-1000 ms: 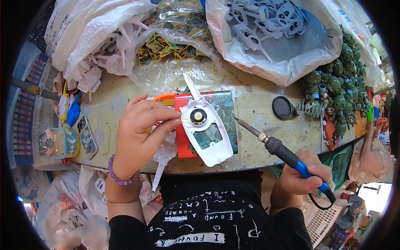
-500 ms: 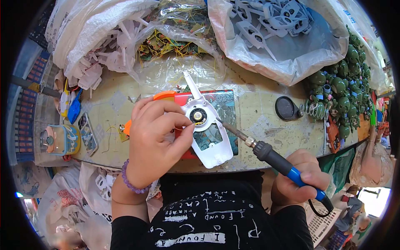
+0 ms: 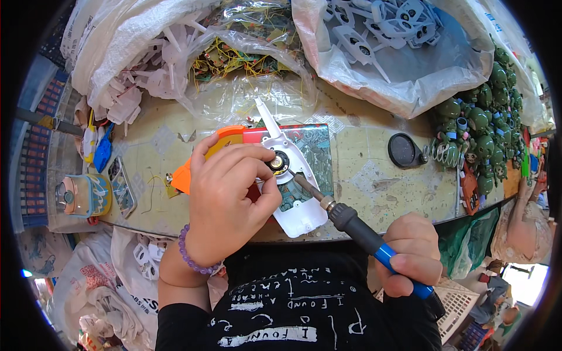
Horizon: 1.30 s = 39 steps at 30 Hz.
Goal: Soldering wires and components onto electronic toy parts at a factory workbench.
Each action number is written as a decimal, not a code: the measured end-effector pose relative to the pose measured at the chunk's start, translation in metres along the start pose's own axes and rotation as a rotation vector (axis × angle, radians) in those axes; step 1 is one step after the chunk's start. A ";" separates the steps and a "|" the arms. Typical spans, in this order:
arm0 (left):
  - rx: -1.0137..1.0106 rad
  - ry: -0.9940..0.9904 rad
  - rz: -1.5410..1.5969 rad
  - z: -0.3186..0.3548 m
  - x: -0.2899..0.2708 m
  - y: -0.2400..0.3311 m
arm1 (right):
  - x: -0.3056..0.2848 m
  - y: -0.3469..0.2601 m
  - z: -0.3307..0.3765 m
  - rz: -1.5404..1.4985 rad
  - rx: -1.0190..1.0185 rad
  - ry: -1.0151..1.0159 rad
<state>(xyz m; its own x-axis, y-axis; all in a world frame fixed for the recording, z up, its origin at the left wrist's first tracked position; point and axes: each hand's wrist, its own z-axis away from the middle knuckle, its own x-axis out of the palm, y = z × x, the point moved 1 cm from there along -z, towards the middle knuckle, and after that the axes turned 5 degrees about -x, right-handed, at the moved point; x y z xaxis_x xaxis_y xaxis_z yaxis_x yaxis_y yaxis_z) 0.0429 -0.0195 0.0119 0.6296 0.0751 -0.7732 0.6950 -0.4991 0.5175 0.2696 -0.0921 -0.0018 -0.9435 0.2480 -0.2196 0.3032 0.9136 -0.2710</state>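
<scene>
The head view looks down on a worn, mottled worktable (image 3: pixel 374 175); at its near edge lies a white moulded plastic shell (image 3: pixel 293 187), long and rounded with a thin antenna-like spike at its far end, resting on a red-edged printed card (image 3: pixel 313 152) beside an orange plastic piece (image 3: pixel 202 155); a small round speaker (image 3: pixel 278 161) with a dark centre and brassy ring sits in the shell; the left hand (image 3: pixel 225 196) curls over the shell, fingertips pinching at the speaker's edge, a purple bead bracelet (image 3: pixel 196 260) on its wrist; the right hand (image 3: pixel 413 254) is clenched around the blue-and-black handle of a soldering iron (image 3: pixel 351 225), whose metal tip touches the speaker's near side; clear crinkled bags of wired circuit boards (image 3: pixel 246 52) and grey plastic parts (image 3: pixel 386 29) crowd the far edge; green toy figures (image 3: pixel 486 128) heap at the right, near a black round disc (image 3: pixel 404 151).
</scene>
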 end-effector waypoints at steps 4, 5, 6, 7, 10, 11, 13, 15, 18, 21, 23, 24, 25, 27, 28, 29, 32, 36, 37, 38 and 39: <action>-0.005 -0.006 0.014 0.001 -0.001 -0.001 | 0.002 0.000 -0.002 -0.049 0.008 -0.071; -0.005 -0.006 0.014 0.001 -0.002 -0.001 | 0.005 0.000 -0.003 0.001 -0.011 -0.023; -0.003 -0.005 0.013 0.000 -0.002 -0.001 | 0.006 0.000 -0.003 0.001 -0.011 -0.024; 0.001 -0.005 0.012 0.001 -0.002 -0.002 | 0.006 -0.001 -0.003 0.005 -0.017 -0.019; 0.005 -0.005 0.006 0.001 -0.002 -0.002 | 0.008 0.001 -0.003 0.009 -0.033 -0.021; 0.005 -0.006 0.007 0.000 -0.002 -0.002 | 0.009 0.001 -0.003 0.007 -0.044 -0.027; 0.007 -0.011 -0.005 0.000 -0.002 -0.001 | 0.009 0.001 -0.004 0.009 -0.040 -0.025; 0.009 -0.011 -0.006 0.000 -0.002 -0.001 | 0.009 0.001 -0.005 0.011 -0.037 -0.022; 0.012 -0.013 -0.009 0.000 -0.001 -0.001 | 0.006 0.001 -0.005 0.007 -0.039 -0.014; 0.016 -0.011 -0.019 0.001 -0.002 0.000 | -0.003 -0.004 -0.012 -0.067 0.013 -0.164; 0.026 -0.012 -0.024 0.000 -0.001 0.000 | -0.002 -0.007 -0.017 -0.024 0.061 -0.168; 0.029 -0.010 -0.029 0.000 0.000 0.000 | -0.001 -0.008 -0.019 -0.022 0.061 -0.167; 0.031 -0.008 -0.034 0.000 0.000 0.000 | 0.001 -0.009 -0.022 -0.003 0.058 -0.166; 0.035 -0.008 -0.038 0.001 0.000 0.000 | 0.003 -0.010 -0.026 0.017 0.054 -0.165; 0.038 -0.007 -0.042 0.001 -0.001 0.000 | 0.004 -0.011 -0.028 0.029 0.050 -0.168; 0.039 -0.005 -0.041 0.001 -0.001 0.000 | 0.005 -0.011 -0.030 0.041 0.046 -0.172; 0.042 -0.002 -0.043 0.001 -0.001 0.000 | 0.002 -0.010 -0.035 -0.007 0.009 -0.260; 0.029 0.004 -0.041 0.003 -0.002 -0.001 | 0.004 -0.010 -0.032 -0.045 -0.015 -0.329; 0.025 0.003 -0.041 0.003 -0.002 -0.002 | 0.004 -0.010 -0.024 0.011 -0.052 -0.219; 0.026 0.006 -0.044 0.004 -0.001 -0.001 | 0.004 -0.011 -0.017 0.066 -0.089 -0.110; 0.025 0.007 -0.046 0.004 -0.001 -0.001 | 0.001 -0.014 -0.014 0.064 -0.091 -0.109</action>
<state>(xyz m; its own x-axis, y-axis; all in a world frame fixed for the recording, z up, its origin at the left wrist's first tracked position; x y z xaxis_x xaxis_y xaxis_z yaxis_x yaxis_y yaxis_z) 0.0402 -0.0224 0.0103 0.6001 0.1045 -0.7931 0.7143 -0.5163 0.4725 0.2623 -0.1004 0.0151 -0.9010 0.2753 -0.3353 0.3446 0.9236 -0.1677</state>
